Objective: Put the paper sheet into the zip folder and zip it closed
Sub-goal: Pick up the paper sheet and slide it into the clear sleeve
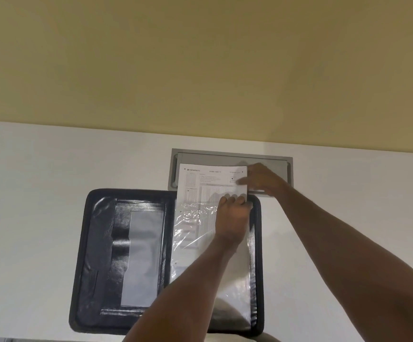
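The paper sheet (210, 183) ran near-to-far, half inside the zip folder (101, 243) sleeve, the right hand (262, 180) pinching its far-right corner and the left hand (232, 218) pressing flat just nearer.

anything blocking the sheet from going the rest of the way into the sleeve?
Nothing visible does. The paper sheet is already partly inside the clear plastic sleeve on the folder's right half, its upper part sticking out over the grey panel. The left hand rests on the sleeve; the right hand holds the sheet's top right.
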